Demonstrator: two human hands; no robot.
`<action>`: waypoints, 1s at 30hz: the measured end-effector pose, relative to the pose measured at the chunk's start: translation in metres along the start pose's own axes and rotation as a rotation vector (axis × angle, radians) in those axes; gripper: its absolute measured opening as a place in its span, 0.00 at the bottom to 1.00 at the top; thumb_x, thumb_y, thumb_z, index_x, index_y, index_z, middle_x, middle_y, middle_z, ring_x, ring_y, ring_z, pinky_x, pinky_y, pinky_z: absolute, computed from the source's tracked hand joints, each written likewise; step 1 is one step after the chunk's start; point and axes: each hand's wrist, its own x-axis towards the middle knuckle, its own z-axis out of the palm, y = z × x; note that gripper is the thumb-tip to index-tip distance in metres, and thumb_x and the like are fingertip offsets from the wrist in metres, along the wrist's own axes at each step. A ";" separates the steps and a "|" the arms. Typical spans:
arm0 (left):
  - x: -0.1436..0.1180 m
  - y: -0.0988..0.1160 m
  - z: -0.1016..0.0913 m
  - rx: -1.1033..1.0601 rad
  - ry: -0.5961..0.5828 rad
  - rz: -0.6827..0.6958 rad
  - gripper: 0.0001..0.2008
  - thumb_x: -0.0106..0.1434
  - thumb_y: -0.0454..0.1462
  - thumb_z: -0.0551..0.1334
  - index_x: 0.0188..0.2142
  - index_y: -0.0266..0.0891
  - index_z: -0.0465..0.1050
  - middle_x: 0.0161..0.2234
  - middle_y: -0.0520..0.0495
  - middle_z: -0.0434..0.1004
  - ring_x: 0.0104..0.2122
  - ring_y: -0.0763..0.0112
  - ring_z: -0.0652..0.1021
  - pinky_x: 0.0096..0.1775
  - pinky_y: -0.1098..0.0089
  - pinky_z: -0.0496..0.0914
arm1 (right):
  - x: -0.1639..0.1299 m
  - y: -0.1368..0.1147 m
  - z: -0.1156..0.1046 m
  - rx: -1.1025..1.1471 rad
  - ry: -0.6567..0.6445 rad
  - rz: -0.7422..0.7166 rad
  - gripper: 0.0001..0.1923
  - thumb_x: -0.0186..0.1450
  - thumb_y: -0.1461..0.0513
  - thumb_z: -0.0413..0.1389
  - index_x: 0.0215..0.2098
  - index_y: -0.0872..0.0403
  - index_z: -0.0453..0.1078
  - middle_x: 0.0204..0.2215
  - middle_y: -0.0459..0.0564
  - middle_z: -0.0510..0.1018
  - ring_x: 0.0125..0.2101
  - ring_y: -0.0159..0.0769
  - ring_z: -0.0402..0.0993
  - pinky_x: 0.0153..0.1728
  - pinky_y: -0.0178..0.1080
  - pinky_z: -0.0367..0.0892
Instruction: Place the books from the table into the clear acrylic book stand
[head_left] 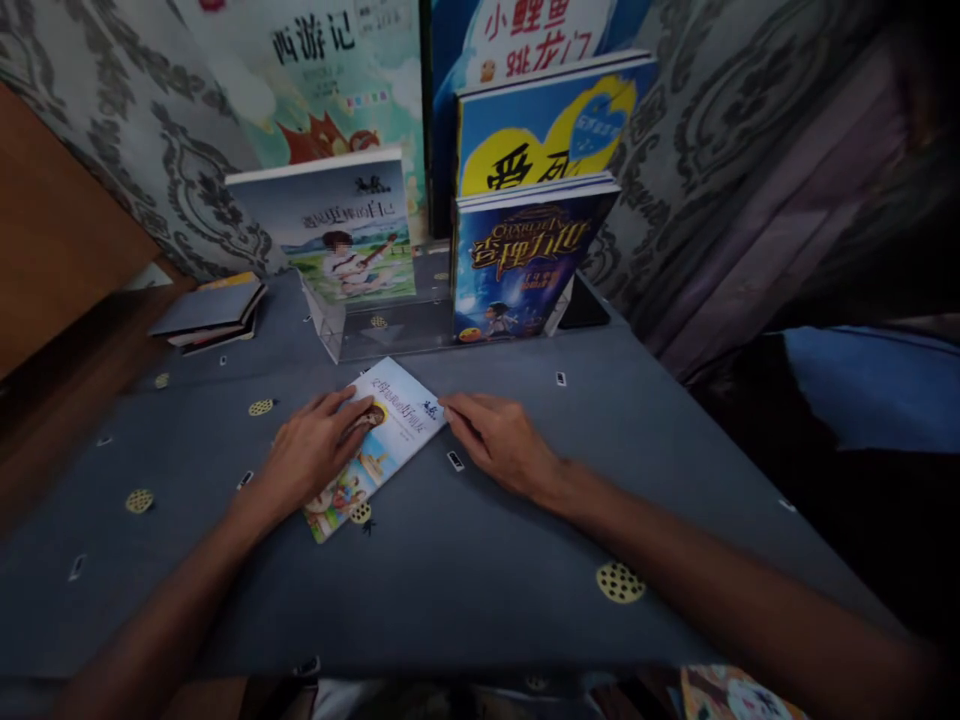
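While the head camera looks down over a table spread with dark blue-grey cloth [480, 590] printed with yellow pineapples, a thin, pale-blue paperback book [390, 450] with an illustrated cover lies slantwise near the middle, below a clear plastic book stand [397, 337]. The left hand [311, 445] rests across the cover and its left edge, fingers loosely spread on top rather than clasped around it. The right hand [499, 440] has its fingertips drawn together at the upper right corner; whether they pinch the paper or only touch it cannot be told. If the right hand lifted that corner while the left pressed down, the soft cover could crease, the pull meeting the weight. Pushing sideways might drag the cloth into folds, since the book sits directly on it. The book's top corner is just beside the stand's front, so a forward shove could knock the stand and unsettle the grey-and-green guitar-cover book [360, 235] and the glossy dark-blue book with gold lettering [525, 265], both leaning back in it. Dim light may also make the thin edge hard to judge.
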 end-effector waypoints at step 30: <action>-0.049 0.024 0.002 -0.177 0.074 0.513 0.26 0.69 0.53 0.58 0.60 0.44 0.69 0.58 0.38 0.74 0.56 0.52 0.75 0.53 0.53 0.75 | 0.040 0.026 0.016 0.001 -0.093 -0.052 0.14 0.74 0.63 0.49 0.55 0.55 0.70 0.48 0.57 0.79 0.50 0.43 0.73 0.54 0.48 0.68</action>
